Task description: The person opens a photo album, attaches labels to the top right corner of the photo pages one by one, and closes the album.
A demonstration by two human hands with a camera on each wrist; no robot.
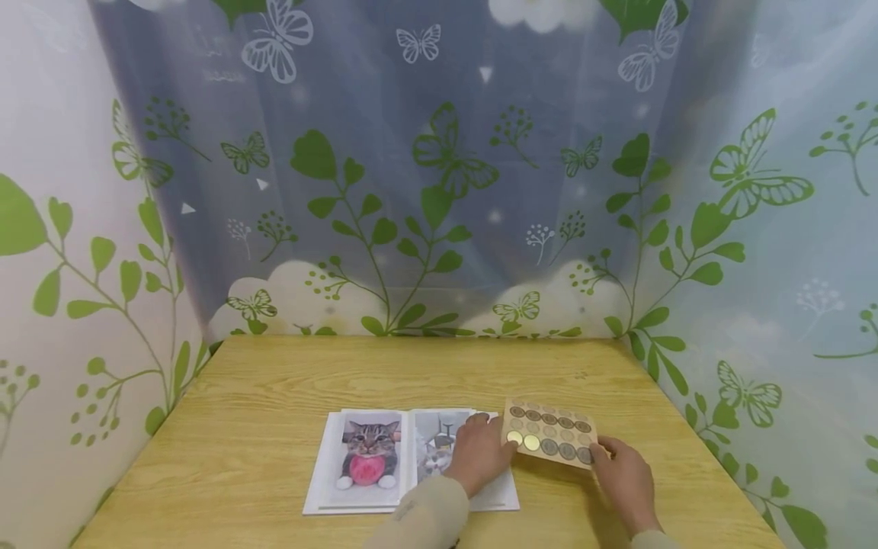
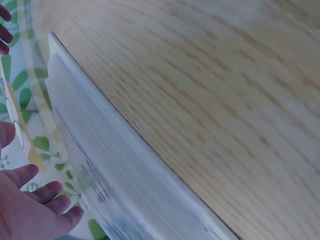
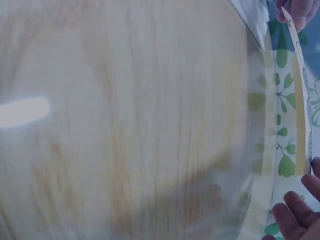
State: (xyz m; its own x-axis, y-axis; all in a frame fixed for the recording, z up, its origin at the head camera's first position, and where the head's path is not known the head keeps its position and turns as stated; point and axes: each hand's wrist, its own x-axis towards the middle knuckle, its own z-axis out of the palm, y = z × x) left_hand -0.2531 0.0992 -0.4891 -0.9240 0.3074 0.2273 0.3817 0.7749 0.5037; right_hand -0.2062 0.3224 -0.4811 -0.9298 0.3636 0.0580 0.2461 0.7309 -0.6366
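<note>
A tan sheet of round stickers (image 1: 554,431) is held between both hands, tilted above the table. Gold and grey discs line it in rows. My left hand (image 1: 480,451) pinches its left edge, the thumb lying on the front. At the lower right corner, my right hand (image 1: 626,482) grips the sheet between thumb and fingers. An open photo album (image 1: 317,480) lies to the left, partly covered by my left hand and forearm. Its left page has a picture of a cat with a pink heart (image 1: 368,467); its right-page picture (image 1: 427,450) is partly hidden.
The album rests on a wood-grain table (image 1: 254,396). A curtain (image 1: 384,252) with green leaves and butterflies surrounds the table at the back and both sides. In the left wrist view the album's thick stack of pages (image 2: 115,145) shows edge-on.
</note>
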